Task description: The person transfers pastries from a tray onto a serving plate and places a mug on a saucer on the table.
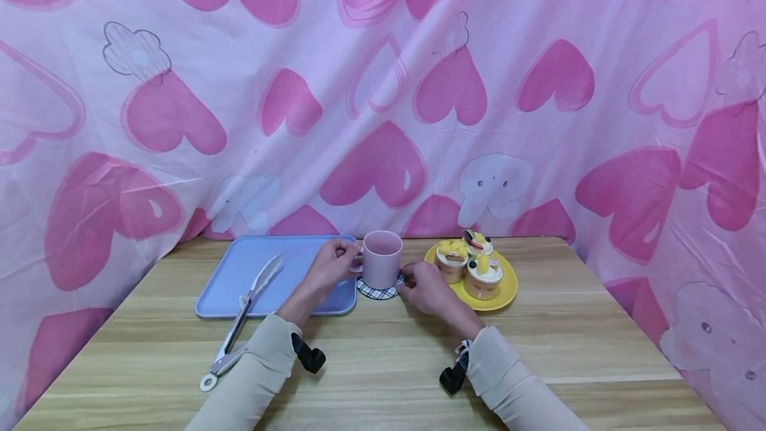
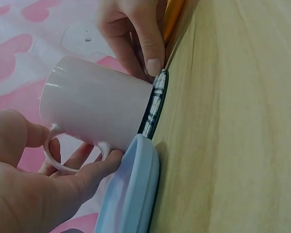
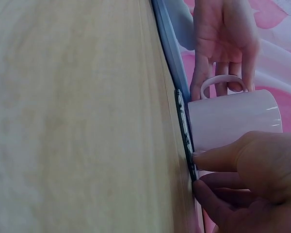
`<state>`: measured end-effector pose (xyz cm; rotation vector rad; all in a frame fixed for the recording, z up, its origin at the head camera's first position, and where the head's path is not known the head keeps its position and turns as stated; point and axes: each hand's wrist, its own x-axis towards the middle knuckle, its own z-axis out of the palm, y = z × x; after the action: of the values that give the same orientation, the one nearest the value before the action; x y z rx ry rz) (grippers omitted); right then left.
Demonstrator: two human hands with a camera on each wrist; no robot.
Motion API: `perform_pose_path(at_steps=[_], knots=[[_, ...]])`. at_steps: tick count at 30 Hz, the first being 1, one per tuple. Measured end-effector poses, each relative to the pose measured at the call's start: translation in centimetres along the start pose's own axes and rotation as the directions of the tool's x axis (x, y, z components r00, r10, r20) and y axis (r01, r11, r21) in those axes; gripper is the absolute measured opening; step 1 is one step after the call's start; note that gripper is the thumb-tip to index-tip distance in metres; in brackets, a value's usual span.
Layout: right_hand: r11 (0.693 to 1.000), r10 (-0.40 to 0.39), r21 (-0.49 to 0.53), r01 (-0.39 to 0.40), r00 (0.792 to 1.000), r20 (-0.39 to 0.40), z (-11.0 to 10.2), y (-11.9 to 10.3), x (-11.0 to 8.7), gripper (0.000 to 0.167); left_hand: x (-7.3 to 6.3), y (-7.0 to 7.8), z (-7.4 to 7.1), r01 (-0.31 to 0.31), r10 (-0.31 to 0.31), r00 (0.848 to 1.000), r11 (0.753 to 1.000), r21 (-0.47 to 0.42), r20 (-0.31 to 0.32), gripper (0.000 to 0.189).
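A pink mug (image 1: 382, 261) stands upright on a round black-and-white checked coaster (image 1: 378, 293) at the middle of the table's far part. My left hand (image 1: 328, 265) holds the mug by its handle, the thumb at the top of the loop and the fingers behind it, as the left wrist view shows. On the other side, my right hand (image 1: 429, 288) pinches the coaster's right edge, close beside the mug's base. In the right wrist view the thumb (image 3: 218, 159) lies on the coaster's rim and the other fingers are partly hidden.
Left of the mug lies a blue tray (image 1: 233, 285), its right edge by the coaster. Metal tongs (image 1: 239, 321) rest across the tray's front edge. A yellow plate (image 1: 509, 285) bearing three dessert cups (image 1: 483, 278) sits to the right. Behind hangs a pink heart-patterned cloth (image 1: 383, 165).
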<state>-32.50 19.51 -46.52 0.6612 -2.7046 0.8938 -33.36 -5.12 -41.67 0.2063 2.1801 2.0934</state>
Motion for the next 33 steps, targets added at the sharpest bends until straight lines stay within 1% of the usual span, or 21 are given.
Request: perform_pose_path(at_steps=[2, 5, 7, 8, 10, 12, 13, 15, 19, 21, 22, 26, 29, 31, 33], knots=[[1.000, 0.006, 0.008, -0.006, 1.000, 0.014, -0.5, -0.7, -0.2, 0.017, -0.1, 0.0, 0.0, 0.005, -0.005, 1.000, 1.000, -0.002, 0.000, 0.026], [1.000, 0.008, 0.014, -0.009, 0.999, 0.033, -0.8, -1.0, -0.2, 0.020, -0.1, 0.0, -0.1, 0.013, -0.013, 1.000, 1.000, -0.009, 0.006, 0.026], [0.999, 0.037, 0.018, -0.038, 0.998, 0.055, -0.9, -1.2, -0.2, 0.022, 0.0, 0.0, -0.2, 0.020, -0.020, 1.000, 1.000, -0.014, 0.013, 0.026], [0.999, 0.036, 0.015, -0.037, 0.998, 0.059, -0.8, -0.9, -0.1, 0.023, 0.0, 0.0, -0.3, 0.022, -0.022, 1.000, 1.000, -0.014, 0.018, 0.026], [0.998, 0.053, 0.017, -0.054, 0.996, 0.071, -1.1, -1.3, -0.2, 0.024, 0.1, 0.0, -0.4, 0.025, -0.025, 0.999, 1.000, -0.016, 0.037, 0.026], [0.998, 0.064, 0.023, -0.065, 0.995, 0.075, -1.3, -1.5, -0.3, 0.024, 0.1, 0.0, -0.5, 0.028, -0.027, 0.998, 0.999, -0.015, 0.057, 0.025], [0.998, 0.055, 0.027, -0.057, 0.996, 0.069, -1.4, -1.5, -0.4, 0.023, 0.2, 0.0, -0.5, 0.026, -0.025, 0.998, 1.000, -0.012, 0.065, 0.024], [0.997, 0.068, 0.033, -0.070, 0.996, 0.059, -1.6, -2.0, -0.5, 0.022, 0.3, 0.0, -0.6, 0.023, -0.022, 0.997, 1.000, -0.010, 0.078, 0.024], [0.997, 0.067, 0.046, -0.069, 0.997, 0.031, -0.1, 0.6, 0.1, 0.020, 0.4, -0.1, -0.9, 0.002, -0.003, 0.997, 1.000, 0.008, 0.081, 0.025], [0.995, 0.083, 0.051, -0.085, 0.996, 0.036, 0.1, 0.8, 0.2, 0.020, 0.5, -0.2, -0.9, -0.007, 0.006, 0.997, 1.000, 0.016, 0.080, 0.026], [0.996, 0.071, 0.046, -0.073, 0.996, 0.045, 0.1, 1.0, 0.2, 0.021, 0.4, -0.2, -0.9, -0.009, 0.008, 0.997, 1.000, 0.018, 0.079, 0.027], [0.995, 0.092, 0.038, -0.095, 0.992, 0.081, -1.1, -1.3, -0.3, 0.026, 0.4, -0.4, -0.8, -0.002, 0.001, 0.998, 1.000, 0.019, 0.062, 0.024], [0.990, 0.136, 0.038, -0.139, 0.987, 0.090, -1.7, -3.0, -0.6, 0.028, 0.3, -0.6, -0.8, -0.009, 0.008, 0.998, 1.000, 0.022, 0.056, 0.024], [0.990, 0.133, 0.036, -0.137, 0.987, 0.090, -1.9, -3.3, -0.7, 0.028, 0.3, -0.6, -0.8, -0.014, 0.013, 0.999, 1.000, 0.027, 0.049, 0.024], [0.992, 0.117, 0.042, -0.121, 0.990, 0.081, -1.7, -3.0, -0.8, 0.027, 0.2, -0.6, -0.8, -0.016, 0.014, 0.999, 0.999, 0.040, 0.049, 0.025]])
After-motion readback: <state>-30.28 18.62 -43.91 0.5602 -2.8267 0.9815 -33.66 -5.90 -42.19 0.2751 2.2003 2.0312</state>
